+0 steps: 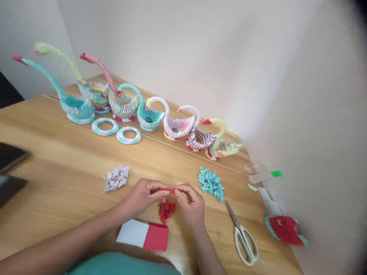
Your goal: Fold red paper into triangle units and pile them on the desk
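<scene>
Between my two hands, above the wooden table, is a narrow folded strip of red paper (171, 190). My left hand (147, 194) pinches its left end with thumb and fingers. At the other end, my right hand (189, 200) grips it the same way. Just below the hands lies a small pile of red folded paper pieces (166, 211). Closer to me are a stack of white paper (133, 233) and a stack of red paper (156, 237), side by side. Fingers partly cover the strip.
Folded-paper swans (149, 118) line the back, with two paper rings (129, 135) before them. Piles of white pieces (116, 178) and teal pieces (210, 182) flank my hands. Scissors (243, 240) lie at right, near paper scraps (269, 201). Dark objects (11, 156) sit at the left edge.
</scene>
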A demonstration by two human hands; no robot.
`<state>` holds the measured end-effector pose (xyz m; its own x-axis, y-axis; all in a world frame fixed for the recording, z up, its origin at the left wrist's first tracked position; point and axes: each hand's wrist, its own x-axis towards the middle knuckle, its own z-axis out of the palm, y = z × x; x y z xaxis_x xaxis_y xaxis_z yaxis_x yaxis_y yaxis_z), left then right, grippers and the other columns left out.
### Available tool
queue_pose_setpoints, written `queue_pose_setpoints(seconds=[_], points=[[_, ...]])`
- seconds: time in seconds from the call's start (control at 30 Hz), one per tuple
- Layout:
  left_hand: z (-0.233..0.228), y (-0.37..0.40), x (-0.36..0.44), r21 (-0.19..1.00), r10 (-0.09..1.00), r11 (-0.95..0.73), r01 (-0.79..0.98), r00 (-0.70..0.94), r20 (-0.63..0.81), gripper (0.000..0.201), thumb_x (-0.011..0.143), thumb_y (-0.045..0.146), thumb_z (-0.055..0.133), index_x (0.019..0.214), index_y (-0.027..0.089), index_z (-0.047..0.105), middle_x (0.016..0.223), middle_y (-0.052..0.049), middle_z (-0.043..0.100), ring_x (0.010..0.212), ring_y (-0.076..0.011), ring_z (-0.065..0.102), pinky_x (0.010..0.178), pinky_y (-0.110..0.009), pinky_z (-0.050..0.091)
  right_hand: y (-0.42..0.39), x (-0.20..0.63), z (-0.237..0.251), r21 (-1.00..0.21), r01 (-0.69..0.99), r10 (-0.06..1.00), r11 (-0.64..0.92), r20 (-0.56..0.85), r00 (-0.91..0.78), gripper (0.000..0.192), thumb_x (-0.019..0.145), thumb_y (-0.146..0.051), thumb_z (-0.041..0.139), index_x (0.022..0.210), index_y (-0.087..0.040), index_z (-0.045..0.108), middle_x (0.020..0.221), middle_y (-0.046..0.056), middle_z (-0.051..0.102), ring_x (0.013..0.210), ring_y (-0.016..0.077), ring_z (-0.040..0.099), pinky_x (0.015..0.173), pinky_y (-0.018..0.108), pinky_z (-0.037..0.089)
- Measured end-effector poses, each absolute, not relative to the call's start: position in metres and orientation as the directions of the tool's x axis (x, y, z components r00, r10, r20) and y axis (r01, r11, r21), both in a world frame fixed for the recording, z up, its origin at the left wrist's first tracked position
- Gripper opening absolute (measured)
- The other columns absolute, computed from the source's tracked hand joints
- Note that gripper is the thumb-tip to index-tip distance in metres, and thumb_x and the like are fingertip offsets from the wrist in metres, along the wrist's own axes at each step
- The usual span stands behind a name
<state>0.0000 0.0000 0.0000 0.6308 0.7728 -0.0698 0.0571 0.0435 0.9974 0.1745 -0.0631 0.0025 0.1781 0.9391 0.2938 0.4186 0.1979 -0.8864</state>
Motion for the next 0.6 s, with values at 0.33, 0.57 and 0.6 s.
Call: queue_pose_setpoints(seconds=[0.33, 0.57, 0.6], points=[[0.0027, -0.0010, 0.0016, 0.996, 0.803, 0.022, 0.085, 0.592, -0.068, 0.027, 0.084, 0.033, 0.056, 0.071, 0.012, 0.068, 0.061, -0.001, 0.062, 0.061, -0.0136, 0.055, 0.059, -0.023, 0.040, -0.0622, 0.1734, 0.0036, -0.880, 0.430, 0.940, 0.204, 0.298, 0.164, 0.006, 0.083, -0.018, 0.061, 0.080, -0.019, 0.066, 0.072, 0.001, 0.065, 0.066, 0.0144, 0.060, 0.063, 0.025, 0.046], [0.0043, -0.0010, 0.0034, 0.974, 0.849, 0.185, -0.133, 0.520, -0.090, 0.024, 0.076, 0.036, 0.067, 0.073, 0.013, 0.063, 0.062, 0.001, 0.059, 0.059, -0.0107, 0.049, 0.057, -0.021, 0.039, -0.0653, 0.1678, -0.0019, -0.906, 0.403, 0.958, 0.131, 0.221, 0.185, 0.014, 0.081, -0.019, 0.063, 0.095, -0.020, 0.065, 0.080, 0.001, 0.067, 0.075, 0.0149, 0.063, 0.070, 0.025, 0.050], [0.0034, -0.0011, 0.0043, 0.957, 0.838, 0.231, -0.176, 0.536, -0.104, 0.025, 0.074, 0.037, 0.069, 0.076, 0.013, 0.064, 0.064, 0.001, 0.060, 0.058, -0.0102, 0.048, 0.056, -0.021, 0.039, -0.0656, 0.1674, -0.0033, -0.912, 0.388, 0.957, 0.131, 0.218, 0.190, 0.016, 0.081, -0.019, 0.063, 0.097, -0.020, 0.064, 0.080, 0.001, 0.067, 0.075, 0.0149, 0.063, 0.071, 0.025, 0.050]])
